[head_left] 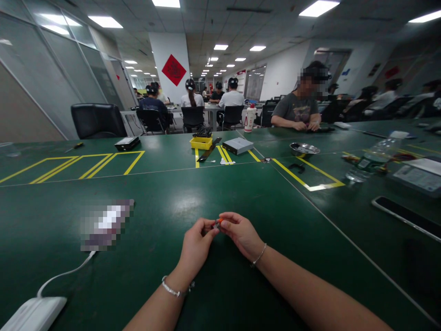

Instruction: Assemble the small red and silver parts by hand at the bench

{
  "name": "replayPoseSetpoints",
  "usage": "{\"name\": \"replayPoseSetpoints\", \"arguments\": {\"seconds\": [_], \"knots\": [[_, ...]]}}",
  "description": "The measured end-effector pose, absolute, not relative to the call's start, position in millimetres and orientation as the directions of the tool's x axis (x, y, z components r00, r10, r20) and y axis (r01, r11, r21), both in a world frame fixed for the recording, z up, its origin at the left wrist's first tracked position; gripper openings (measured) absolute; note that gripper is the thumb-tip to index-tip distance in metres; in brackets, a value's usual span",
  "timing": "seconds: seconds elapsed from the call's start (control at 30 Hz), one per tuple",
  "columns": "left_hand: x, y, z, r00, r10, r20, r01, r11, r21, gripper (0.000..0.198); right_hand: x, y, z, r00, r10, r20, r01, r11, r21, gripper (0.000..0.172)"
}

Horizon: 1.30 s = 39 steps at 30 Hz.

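My left hand (197, 244) and my right hand (242, 232) meet over the green table (151, 276), fingertips almost touching. Between them is a small orange-and-grey piece (219, 222), too small and too covered by fingers to name its kind. Thumb and fingers of my left hand pinch its greyish side. On the orange side, my right thumb and index finger close from the right. Most of the piece is hidden by the fingertips.
Left lies a blurred-out phone (110, 223), cabled to a white block (37, 312). Ahead stand a yellow bin (201, 143), a grey box (237, 145) and a metal bowl (304, 149). On the right are a water bottle (372, 158) and a dark phone (409, 216). A co-worker (298, 108) sits across.
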<state>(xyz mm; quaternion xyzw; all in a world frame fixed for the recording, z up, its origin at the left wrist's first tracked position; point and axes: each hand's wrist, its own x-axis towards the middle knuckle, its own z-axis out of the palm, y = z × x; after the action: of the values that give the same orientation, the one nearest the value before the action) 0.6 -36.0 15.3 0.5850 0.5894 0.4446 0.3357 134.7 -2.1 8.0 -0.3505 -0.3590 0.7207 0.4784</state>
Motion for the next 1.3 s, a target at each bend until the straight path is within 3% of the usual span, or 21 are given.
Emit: {"name": "replayPoseSetpoints", "arguments": {"seconds": [0.2,0.53,1.07,1.17,1.3], "knots": [[-0.1,-37.3,13.8,-0.089,0.981,0.169,0.463,-0.11,0.879,0.019,130.8,-4.1,3.8,-0.257,0.958,-0.124,-0.329,-0.207,-0.921,0.023],[0.8,-39.4,15.4,-0.144,0.973,0.182,0.478,-0.093,0.873,0.021,138.0,-9.3,8.2,-0.289,0.957,-0.035,-0.111,-0.07,-0.991,0.04],[1.4,-41.9,18.8,-0.13,0.983,0.132,0.454,-0.059,0.889,0.021,138.3,-17.6,19.3,-0.242,0.967,0.084,0.058,0.101,-0.993,0.027],[1.5,-41.9,17.7,-0.135,0.979,0.154,0.511,-0.065,0.857,0.021,137.3,-17.4,18.7,-0.226,0.972,0.061,0.07,0.079,-0.994,0.027],[0.5,-41.5,17.5,-0.136,0.976,0.169,0.518,-0.075,0.852,0.022,134.3,-16.3,15.8,-0.26,0.964,-0.05,-0.082,-0.074,-0.994,0.032]]}}
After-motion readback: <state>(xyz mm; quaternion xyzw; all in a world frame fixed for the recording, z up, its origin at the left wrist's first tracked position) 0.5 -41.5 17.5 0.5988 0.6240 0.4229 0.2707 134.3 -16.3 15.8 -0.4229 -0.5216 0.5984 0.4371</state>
